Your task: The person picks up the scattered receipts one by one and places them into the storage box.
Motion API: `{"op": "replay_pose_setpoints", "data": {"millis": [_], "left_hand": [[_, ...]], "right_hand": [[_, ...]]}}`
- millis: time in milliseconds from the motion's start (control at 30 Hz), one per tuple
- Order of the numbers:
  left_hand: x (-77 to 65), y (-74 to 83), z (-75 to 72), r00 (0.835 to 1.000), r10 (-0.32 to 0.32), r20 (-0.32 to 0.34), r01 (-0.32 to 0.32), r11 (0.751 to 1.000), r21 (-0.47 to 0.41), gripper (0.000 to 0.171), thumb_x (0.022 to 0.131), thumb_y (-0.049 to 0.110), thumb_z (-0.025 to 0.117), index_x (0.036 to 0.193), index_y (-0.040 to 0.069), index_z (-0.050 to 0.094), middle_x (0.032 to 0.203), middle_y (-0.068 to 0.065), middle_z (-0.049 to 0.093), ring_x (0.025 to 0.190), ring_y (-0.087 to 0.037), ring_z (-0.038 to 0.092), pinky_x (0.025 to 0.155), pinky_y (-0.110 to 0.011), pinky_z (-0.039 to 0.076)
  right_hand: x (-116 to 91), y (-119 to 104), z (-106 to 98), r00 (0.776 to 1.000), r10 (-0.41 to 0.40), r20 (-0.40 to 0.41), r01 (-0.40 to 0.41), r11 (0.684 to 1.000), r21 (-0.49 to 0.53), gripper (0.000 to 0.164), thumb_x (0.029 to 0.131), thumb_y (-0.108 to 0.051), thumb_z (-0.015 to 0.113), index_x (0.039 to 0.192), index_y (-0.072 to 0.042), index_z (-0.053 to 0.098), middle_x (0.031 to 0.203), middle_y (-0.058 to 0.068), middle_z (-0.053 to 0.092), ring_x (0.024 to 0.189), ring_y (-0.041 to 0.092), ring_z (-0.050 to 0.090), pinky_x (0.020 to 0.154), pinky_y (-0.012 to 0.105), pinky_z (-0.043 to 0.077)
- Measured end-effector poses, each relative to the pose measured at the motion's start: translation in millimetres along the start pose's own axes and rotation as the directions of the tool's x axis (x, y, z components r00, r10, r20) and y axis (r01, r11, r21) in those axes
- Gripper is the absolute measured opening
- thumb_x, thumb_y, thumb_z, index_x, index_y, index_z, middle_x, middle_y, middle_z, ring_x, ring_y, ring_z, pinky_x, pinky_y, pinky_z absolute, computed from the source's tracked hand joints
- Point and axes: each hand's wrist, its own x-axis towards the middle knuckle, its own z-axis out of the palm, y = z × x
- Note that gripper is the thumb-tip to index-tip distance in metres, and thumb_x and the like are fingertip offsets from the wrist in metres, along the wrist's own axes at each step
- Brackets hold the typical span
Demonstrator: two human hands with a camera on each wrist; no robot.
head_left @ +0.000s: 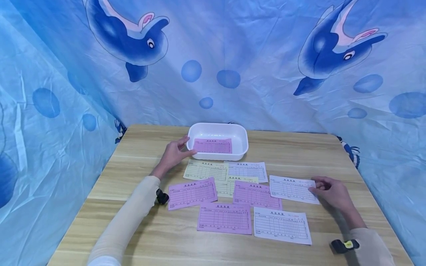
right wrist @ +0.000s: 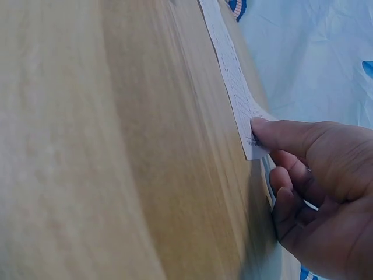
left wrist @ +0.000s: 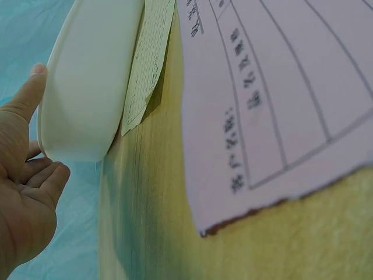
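Note:
In the head view my left hand (head_left: 173,157) holds the left front corner of a white plastic tray (head_left: 244,142), thumb at the front rim and fingers at the left end. A pink receipt slip (head_left: 213,146) lies inside that tray. At the right, my right hand (head_left: 332,192) pinches the right edge of a white receipt slip (head_left: 293,189) between thumb and fingers. The right wrist view shows this slip (right wrist: 233,79) tilted, its pinched corner raised off the table. Close to the left wrist camera lies a pink slip (left wrist: 233,116), beside the tray's wall (left wrist: 87,81).
Several slips lie on the wooden table (head_left: 149,240), some overlapping: yellow ones (head_left: 205,171), pink ones (head_left: 224,218), and white ones (head_left: 281,226). A blue cloth (head_left: 213,44) with dolphins hangs behind the table and along its sides.

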Motion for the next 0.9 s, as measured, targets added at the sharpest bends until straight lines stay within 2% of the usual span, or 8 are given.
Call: {"op": "replay_pose_setpoints", "data": {"millis": [233,400,700,900], "left_hand": [[-0.8,-0.2,0.0,1.0,0.003,-0.005,-0.003,1.0,0.002,0.081,0.085,0.03,0.086,0.149,-0.001,0.047,0.161,-0.016,0.037,0.148,-0.028,0.04,0.117,-0.034,0.043],[-1.4,0.0,-0.1,1.0,0.008,-0.006,-0.008,1.0,0.009,0.083,0.084,0.032,0.086,0.149,-0.001,0.046,0.161,-0.016,0.036,0.148,-0.027,0.039,0.117,-0.035,0.043],[-1.1,-0.7,-0.1,1.0,-0.003,0.002,0.003,1.0,0.001,0.084,0.084,0.033,0.086,0.15,0.001,0.046,0.162,-0.014,0.035,0.148,-0.028,0.039,0.118,-0.035,0.043],[-0.9,-0.8,-0.1,1.0,-0.004,0.003,0.004,1.0,-0.003,0.085,0.083,0.034,0.087,0.15,0.001,0.045,0.163,-0.014,0.034,0.148,-0.028,0.038,0.118,-0.034,0.042]], "right_hand": [[-2,0,1,0.999,-0.023,-0.027,0.023,1.0,0.013,0.038,0.095,-0.021,0.075,0.126,0.0,0.068,0.101,0.01,0.07,0.083,0.01,0.061,0.062,0.015,0.053],[-1,0,-2,0.998,-0.025,-0.057,0.027,0.999,0.024,0.033,0.098,-0.027,0.072,0.119,-0.002,0.071,0.104,0.015,0.072,0.081,0.007,0.061,0.061,0.016,0.053],[-1,-9,-10,0.999,0.001,-0.05,0.003,0.997,0.079,0.037,0.1,-0.039,0.068,0.116,-0.006,0.072,0.11,0.015,0.071,0.084,0.004,0.061,0.063,0.017,0.054],[6,-15,-16,0.999,-0.014,-0.053,0.02,0.993,0.114,0.038,0.1,-0.036,0.068,0.117,-0.003,0.071,0.106,0.013,0.07,0.082,0.003,0.061,0.063,0.016,0.055]]}}
